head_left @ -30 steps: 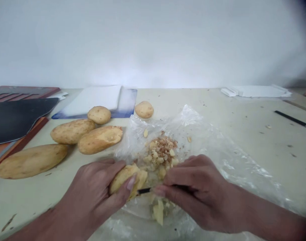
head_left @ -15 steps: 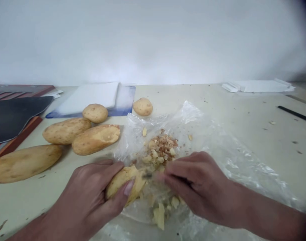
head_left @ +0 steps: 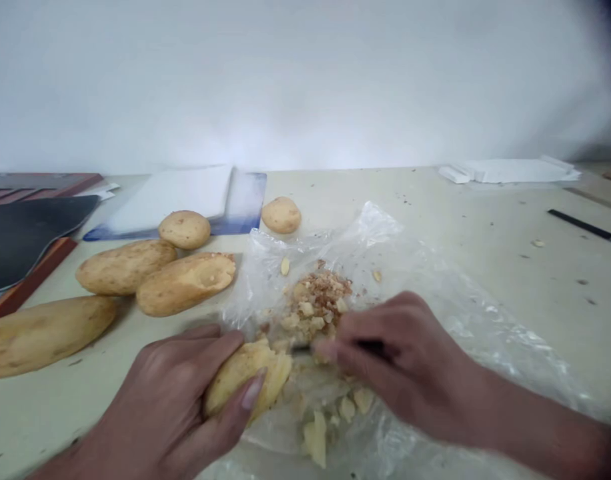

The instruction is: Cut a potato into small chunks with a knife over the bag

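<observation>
My left hand [head_left: 175, 400] is wrapped round a potato [head_left: 245, 380] whose right end is cut pale. My right hand [head_left: 390, 360] is closed on a small dark-handled knife [head_left: 305, 348], its blade at the potato's cut end. Both hands work over a clear plastic bag [head_left: 435, 313] spread on the table. A pile of peel and potato bits [head_left: 318, 300] lies on the bag just beyond the hands, and pale chunks [head_left: 318, 437] lie below them.
Whole potatoes lie at the left: a long one [head_left: 40, 333], two side by side [head_left: 185, 283], two small round ones [head_left: 281, 215]. A white board [head_left: 175, 193] sits behind them, a dark mat [head_left: 25, 230] far left, white paper [head_left: 510, 170] and a black strip [head_left: 580, 227] far right.
The view has shifted slightly right and down. My right hand has pushed the knife along the potato's end, and more pale chunks have dropped onto the bag below.
</observation>
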`<action>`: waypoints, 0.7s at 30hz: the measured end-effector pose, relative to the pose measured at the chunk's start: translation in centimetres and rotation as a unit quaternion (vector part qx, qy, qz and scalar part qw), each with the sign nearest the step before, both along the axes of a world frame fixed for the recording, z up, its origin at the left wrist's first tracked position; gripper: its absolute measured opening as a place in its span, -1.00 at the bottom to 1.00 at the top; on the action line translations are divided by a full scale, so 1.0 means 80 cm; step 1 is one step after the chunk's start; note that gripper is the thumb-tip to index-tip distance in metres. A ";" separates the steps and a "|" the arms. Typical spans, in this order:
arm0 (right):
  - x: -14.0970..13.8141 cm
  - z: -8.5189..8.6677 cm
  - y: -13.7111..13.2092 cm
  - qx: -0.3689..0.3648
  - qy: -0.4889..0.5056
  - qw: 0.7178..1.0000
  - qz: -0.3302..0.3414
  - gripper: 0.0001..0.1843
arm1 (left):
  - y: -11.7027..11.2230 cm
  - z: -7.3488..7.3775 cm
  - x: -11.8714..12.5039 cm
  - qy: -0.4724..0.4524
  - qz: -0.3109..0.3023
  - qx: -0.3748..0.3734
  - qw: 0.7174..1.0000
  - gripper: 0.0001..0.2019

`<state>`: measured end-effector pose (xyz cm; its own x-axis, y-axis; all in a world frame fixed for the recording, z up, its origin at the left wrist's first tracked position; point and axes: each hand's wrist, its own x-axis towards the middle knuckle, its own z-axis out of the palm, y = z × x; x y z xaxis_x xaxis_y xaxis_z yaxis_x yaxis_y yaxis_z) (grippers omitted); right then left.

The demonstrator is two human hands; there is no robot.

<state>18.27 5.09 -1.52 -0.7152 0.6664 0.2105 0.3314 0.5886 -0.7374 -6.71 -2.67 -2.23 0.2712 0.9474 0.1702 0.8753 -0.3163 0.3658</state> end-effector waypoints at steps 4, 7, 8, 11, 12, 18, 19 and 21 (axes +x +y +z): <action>-0.001 0.001 -0.005 -0.047 0.010 0.996 0.081 -0.56 | -0.001 -0.001 0.001 -0.019 -0.005 -0.027 0.999 -0.60; -0.001 -0.001 -0.002 0.007 0.014 1.000 -0.006 -0.56 | -0.005 -0.002 0.005 -0.018 0.037 -0.015 0.999 -0.58; 0.000 0.001 -0.001 0.013 0.018 0.999 -0.026 -0.55 | -0.006 -0.003 0.006 -0.019 0.039 -0.006 0.999 -0.59; 0.001 0.006 -0.003 -0.058 0.026 0.998 0.030 -0.53 | -0.007 -0.005 0.004 -0.023 0.013 0.002 1.000 -0.63; 0.002 0.007 -0.005 -0.074 0.017 0.996 0.048 -0.54 | -0.006 -0.006 0.002 -0.024 -0.005 0.003 1.000 -0.65; 0.002 0.001 0.000 -0.008 0.006 1.000 -0.010 -0.52 | -0.007 -0.005 0.005 0.002 0.018 0.021 1.000 -0.56; 0.002 0.001 0.001 -0.019 0.010 1.000 -0.021 -0.50 | -0.007 -0.004 0.008 0.002 0.020 0.021 1.000 -0.53; 0.001 0.002 0.001 -0.075 0.011 0.997 0.013 -0.51 | -0.007 -0.001 0.012 -0.007 0.018 0.012 1.000 -0.51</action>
